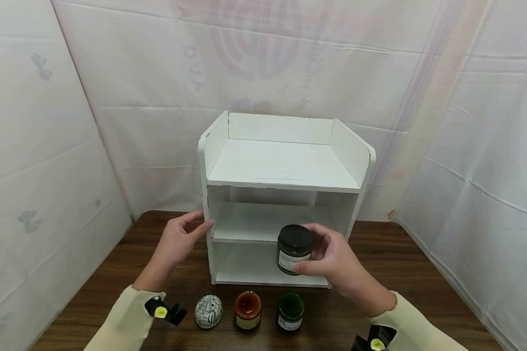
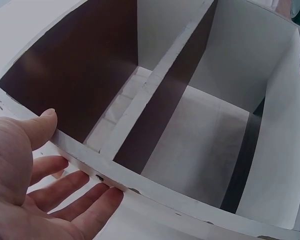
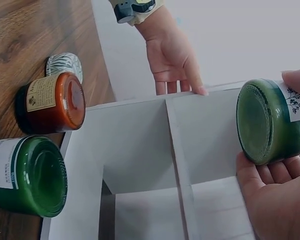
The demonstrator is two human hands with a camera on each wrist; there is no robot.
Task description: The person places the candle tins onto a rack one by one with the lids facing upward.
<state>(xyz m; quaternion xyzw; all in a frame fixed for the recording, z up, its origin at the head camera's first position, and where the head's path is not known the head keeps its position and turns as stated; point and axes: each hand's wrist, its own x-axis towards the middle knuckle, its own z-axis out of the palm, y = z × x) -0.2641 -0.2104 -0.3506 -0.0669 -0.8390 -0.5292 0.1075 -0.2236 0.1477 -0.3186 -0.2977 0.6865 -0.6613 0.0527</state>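
Observation:
A small white wooden shelf unit (image 1: 285,165) with an open top and two compartments stands on the table. My left hand (image 1: 180,240) holds the front edge of its left side panel, thumb at the edge and fingers along the outer face. My right hand (image 1: 335,258) grips a dark green glass candle jar (image 3: 275,127) with a black lid and a white label. The jar is raised in front of the lower compartments, lid up. Its base shows in the right wrist view, with fingers beneath and thumb on the label.
On the wooden table (image 1: 391,273), in front of the shelf, are a white ornament with dark leaf patterns (image 1: 209,311), an amber jar (image 1: 248,310) and another green jar (image 1: 290,311), in a row. White fabric (image 1: 149,122) hangs behind and at both sides.

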